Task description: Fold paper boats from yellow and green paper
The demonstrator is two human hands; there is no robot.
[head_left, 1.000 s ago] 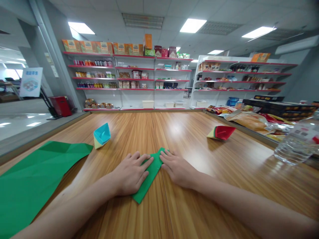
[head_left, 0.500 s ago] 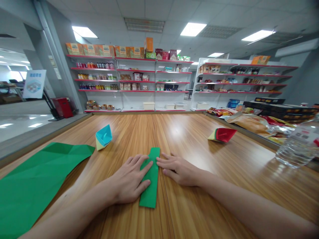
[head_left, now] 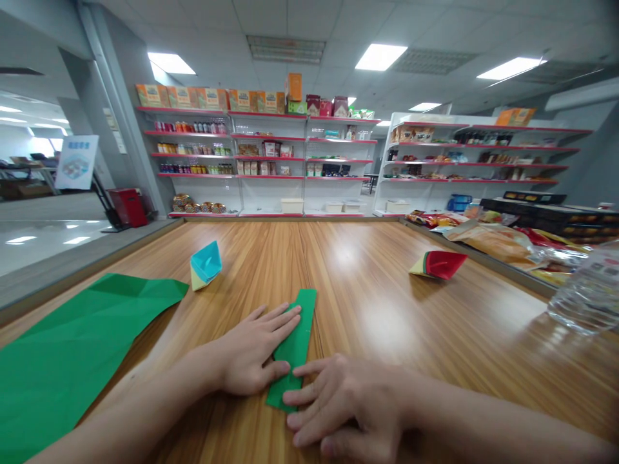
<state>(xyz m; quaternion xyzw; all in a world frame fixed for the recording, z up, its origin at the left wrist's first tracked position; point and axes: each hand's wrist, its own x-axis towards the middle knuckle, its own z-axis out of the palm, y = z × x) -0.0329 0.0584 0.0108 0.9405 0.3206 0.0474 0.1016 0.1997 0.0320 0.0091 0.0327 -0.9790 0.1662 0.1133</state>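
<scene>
A narrow folded strip of green paper [head_left: 304,322] lies lengthwise on the wooden table [head_left: 367,386] in front of me. My left hand [head_left: 256,351] rests flat across its left side, fingers stretched out and thumb on the lower part. At the strip's near end, my right hand [head_left: 343,403] lies with its fingers spread, fingertips touching the right edge and lower end. Neither hand grips anything. A large green paper sheet [head_left: 82,348] with crease lines lies to the left of my left forearm.
A blue folded paper piece [head_left: 207,263] stands at the left, and a red one [head_left: 443,265] at the right. A clear plastic bottle [head_left: 587,290] stands at the right edge, near snack packets [head_left: 498,245]. Stocked shelves [head_left: 271,158] line the back wall.
My right hand has slid along the strip from its upper right edge toward me, to the near end. My left hand stays pressed on the paper. The view has shifted slightly.
</scene>
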